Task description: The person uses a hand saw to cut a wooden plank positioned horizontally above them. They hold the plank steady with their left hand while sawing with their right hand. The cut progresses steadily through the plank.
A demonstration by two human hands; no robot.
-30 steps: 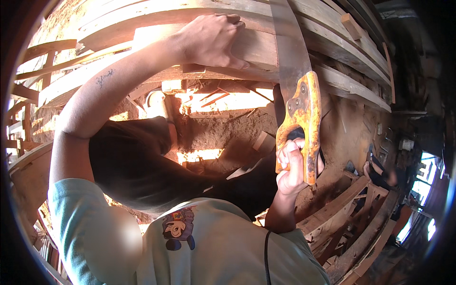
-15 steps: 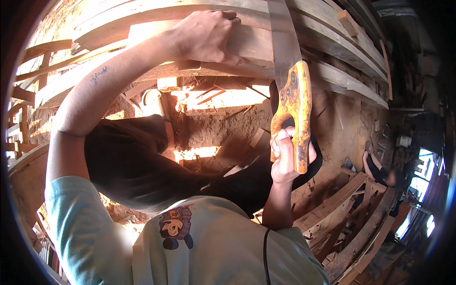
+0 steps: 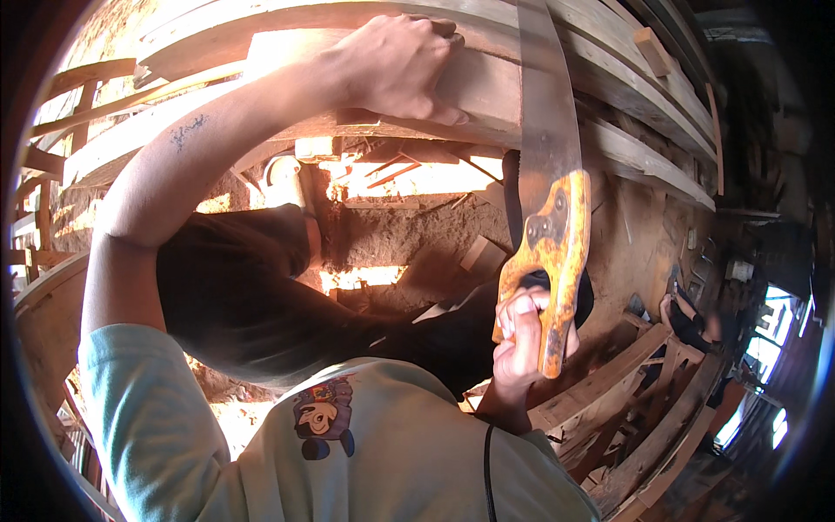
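A handsaw [image 3: 565, 248] with a worn yellow handle is in my right hand [image 3: 520, 339], its fingers wrapped through the grip. The wide metal blade points away from me and lies against the right end of a wooden board [image 3: 487, 91]. My left hand [image 3: 396, 70] clamps that board from above, fingers curled over its far side and thumb along the near edge. Where the teeth meet the wood is blurred, so I cannot tell the depth of any cut. My legs in dark trousers are below the board.
Long planks [image 3: 626, 78] run behind and beside the board, with a small wood block [image 3: 652, 50] on them. Offcuts [image 3: 483, 257] lie on the earthen floor [image 3: 383, 226]. A wooden frame [image 3: 600, 374] stands at lower right, near another person [image 3: 691, 322].
My right hand has drawn the saw back toward me and slightly right. The left hand keeps its hold on the board; the view has shifted slightly.
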